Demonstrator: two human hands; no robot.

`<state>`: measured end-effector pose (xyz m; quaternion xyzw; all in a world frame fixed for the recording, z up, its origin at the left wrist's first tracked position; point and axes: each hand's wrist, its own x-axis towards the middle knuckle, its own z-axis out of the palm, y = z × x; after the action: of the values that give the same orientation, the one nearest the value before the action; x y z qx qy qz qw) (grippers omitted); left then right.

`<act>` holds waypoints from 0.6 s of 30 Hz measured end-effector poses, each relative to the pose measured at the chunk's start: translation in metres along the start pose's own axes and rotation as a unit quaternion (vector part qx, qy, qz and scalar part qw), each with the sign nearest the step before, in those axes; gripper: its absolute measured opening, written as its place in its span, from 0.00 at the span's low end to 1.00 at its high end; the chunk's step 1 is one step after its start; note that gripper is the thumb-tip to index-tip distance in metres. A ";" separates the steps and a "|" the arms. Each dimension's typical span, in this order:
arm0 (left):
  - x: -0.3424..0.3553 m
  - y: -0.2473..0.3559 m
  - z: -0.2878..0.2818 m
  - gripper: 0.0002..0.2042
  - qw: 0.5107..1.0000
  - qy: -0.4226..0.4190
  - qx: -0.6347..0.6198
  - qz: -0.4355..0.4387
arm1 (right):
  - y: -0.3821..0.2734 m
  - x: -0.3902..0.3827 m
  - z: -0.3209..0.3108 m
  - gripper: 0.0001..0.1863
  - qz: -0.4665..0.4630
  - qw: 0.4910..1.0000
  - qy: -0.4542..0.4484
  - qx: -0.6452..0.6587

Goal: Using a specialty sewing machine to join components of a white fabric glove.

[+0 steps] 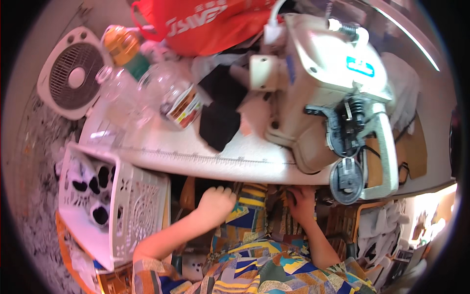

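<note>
Several white, soft-looking pieces with black patches (pixel 100 215) sit in a white perforated plastic basket (pixel 142 203), to the left of the person's left hand (pixel 218 202). That hand lies over the lap with its fingers curled; whether it holds anything cannot be told. The right hand (pixel 299 202), well apart from it, rests near the patterned multicoloured trousers (pixel 252 196), its fingertips partly lost in the shade at the front edge of the white, ruler-marked surface (pixel 147 147).

Beyond the two hands and between them, dark black flat fabric (pixel 220 125) lies on the surface, untouched, beside the bulky beige metal machine (pixel 311 63) ahead of the right hand. Neither hand touches the machine, and no cloth is seen stretching from it to the hands, so the work seems to be at a pause or between pieces. The black fabric appears not yet handled further. Whether the basket's pieces are finished or waiting cannot be told, so what is done and what is left stay uncounted.
</note>
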<state>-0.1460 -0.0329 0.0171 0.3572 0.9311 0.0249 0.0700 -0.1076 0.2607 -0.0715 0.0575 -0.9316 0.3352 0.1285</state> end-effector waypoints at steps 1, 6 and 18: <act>0.001 0.008 -0.014 0.06 0.993 0.099 -0.046 0.037 | 0.003 -0.001 0.001 0.12 -0.026 1.000 0.005 -0.001; 0.025 0.028 -0.027 0.07 0.974 0.053 -0.175 0.134 | 0.010 -0.005 -0.010 0.09 -0.026 0.995 0.093 -0.038; 0.056 0.052 0.093 0.05 0.953 0.206 -0.160 0.155 | 0.015 0.107 -0.250 0.06 -0.040 0.802 0.583 -0.127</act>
<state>-0.1396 0.0428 -0.0759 0.4683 0.8423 0.2572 -0.0713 -0.1628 0.4299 0.1343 -0.1278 -0.7124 0.1784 0.6666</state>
